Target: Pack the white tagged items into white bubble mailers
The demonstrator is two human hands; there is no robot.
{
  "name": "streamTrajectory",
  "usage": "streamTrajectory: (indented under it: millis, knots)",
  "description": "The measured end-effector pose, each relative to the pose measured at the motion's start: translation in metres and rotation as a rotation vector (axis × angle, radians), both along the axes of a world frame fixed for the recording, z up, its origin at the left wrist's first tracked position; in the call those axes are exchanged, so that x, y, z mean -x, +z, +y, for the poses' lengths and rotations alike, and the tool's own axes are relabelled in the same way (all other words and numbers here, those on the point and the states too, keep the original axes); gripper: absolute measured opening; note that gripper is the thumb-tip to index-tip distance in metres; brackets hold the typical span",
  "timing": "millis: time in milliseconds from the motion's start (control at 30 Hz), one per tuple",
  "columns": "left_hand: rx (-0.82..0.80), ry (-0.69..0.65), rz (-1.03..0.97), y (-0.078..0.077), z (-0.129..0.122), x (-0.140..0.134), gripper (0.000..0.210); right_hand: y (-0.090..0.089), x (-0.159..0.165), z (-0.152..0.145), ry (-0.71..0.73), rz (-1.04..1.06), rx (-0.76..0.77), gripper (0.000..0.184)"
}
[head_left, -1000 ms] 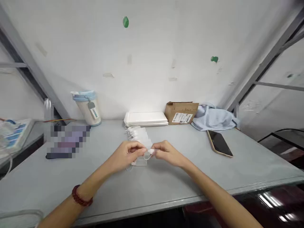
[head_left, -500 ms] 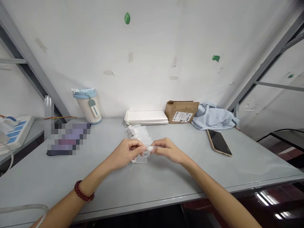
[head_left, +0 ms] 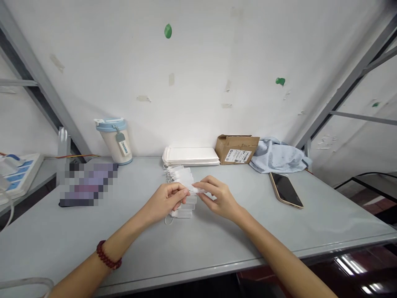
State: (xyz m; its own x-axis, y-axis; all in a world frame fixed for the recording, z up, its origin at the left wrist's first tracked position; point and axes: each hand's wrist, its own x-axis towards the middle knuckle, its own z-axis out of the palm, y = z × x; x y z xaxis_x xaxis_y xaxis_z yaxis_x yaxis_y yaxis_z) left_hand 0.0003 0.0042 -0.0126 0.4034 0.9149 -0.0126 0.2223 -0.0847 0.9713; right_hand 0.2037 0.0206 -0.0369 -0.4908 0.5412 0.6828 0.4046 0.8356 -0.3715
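Note:
Over the middle of the table, my left hand (head_left: 170,199) pinches one end of a small translucent white tube (head_left: 195,190) between thumb and forefinger. My right hand (head_left: 218,196) grips the same tube's other end with thumb and fingers, covering much of it. A row of similar translucent white tubes (head_left: 185,214) with thin cord loops lies on the table just beneath and behind my hands. Part of that row is hidden by my fingers.
White flat packages (head_left: 190,155) lie at the wall beside an open cardboard box (head_left: 237,148) and a crumpled light-blue cloth (head_left: 279,155). On the right rests a phone (head_left: 287,190). A tumbler (head_left: 114,142) and a blurred-out flat item (head_left: 88,184) occupy the left, near a power strip (head_left: 23,178).
My right-hand fingers have shifted and spread a little around the tube. The cord loop that hung below my fingers no longer shows. The view has tilted slightly upward.

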Motion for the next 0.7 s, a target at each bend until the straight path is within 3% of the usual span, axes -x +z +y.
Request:
streamTrajectory:
  millis: [133, 300, 367, 700]
  knots:
    - [-0.086, 0.131, -0.023, 0.002, 0.008, 0.008, 0.027, -0.001, 0.001, 0.003, -0.104, 0.022, -0.018, 0.035]
    - [-0.215, 0.539, -0.074, -0.012, 0.037, 0.034, 0.027, 0.003, -0.002, 0.004, -0.231, 0.102, 0.079, 0.03]
    - [-0.216, 0.633, -0.101, -0.021, 0.049, 0.042, 0.029, 0.002, -0.001, 0.005, -0.232, 0.093, 0.086, 0.027]
    - [-0.203, 0.567, -0.021, -0.04, 0.07, 0.03, 0.039, -0.002, 0.003, 0.005, -0.18, -0.007, 0.08, 0.021]
